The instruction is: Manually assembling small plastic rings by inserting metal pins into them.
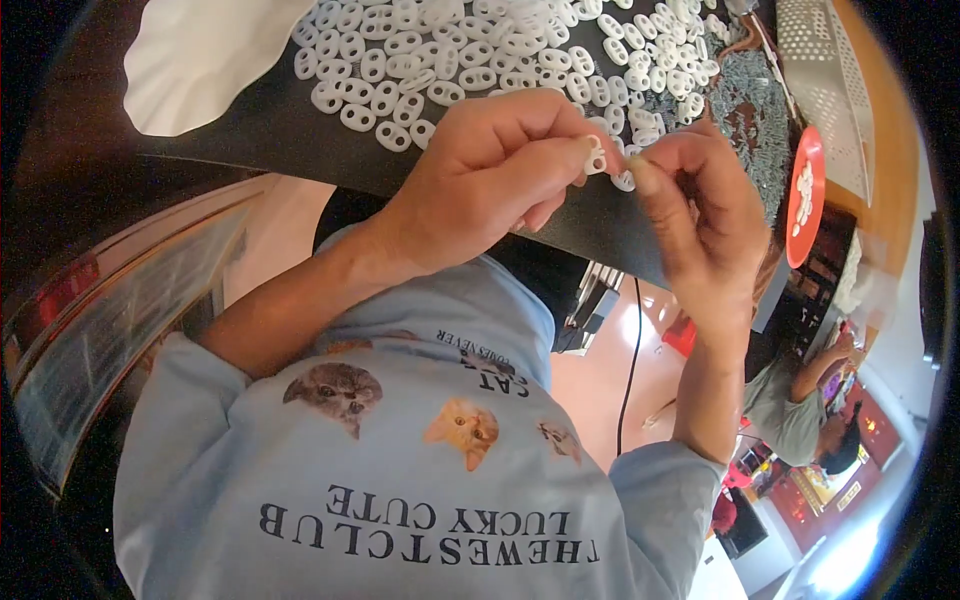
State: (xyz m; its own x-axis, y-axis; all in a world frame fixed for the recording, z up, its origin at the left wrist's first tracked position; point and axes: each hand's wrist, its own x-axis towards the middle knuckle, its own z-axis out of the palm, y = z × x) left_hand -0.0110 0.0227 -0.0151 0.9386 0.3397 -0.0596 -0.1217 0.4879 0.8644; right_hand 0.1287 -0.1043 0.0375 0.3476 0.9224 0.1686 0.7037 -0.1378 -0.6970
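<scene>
Above the near edge of a dark table (265, 135), my left hand (490, 180) pinches a small white two-hole plastic piece (596, 157) between thumb and fingertips. Close on its right, my right hand (705, 205) has its thumb and forefinger pressed together. Whatever those fingertips hold, if anything, is too small to make out. Another white piece shows just by the right thumb; I cannot tell whether it is held or lies on the table. Beyond both hands spreads a heap of similar white oval two-hole pieces (475, 55).
A white wavy-edged tray (205, 60) lies at the far left. To the right are a pile of small grey parts (752, 140), a red dish (797, 248) with small white bits, and a white perforated basket (825, 75). Another person (785, 410) sits beyond; a black cable (630, 370) hangs below.
</scene>
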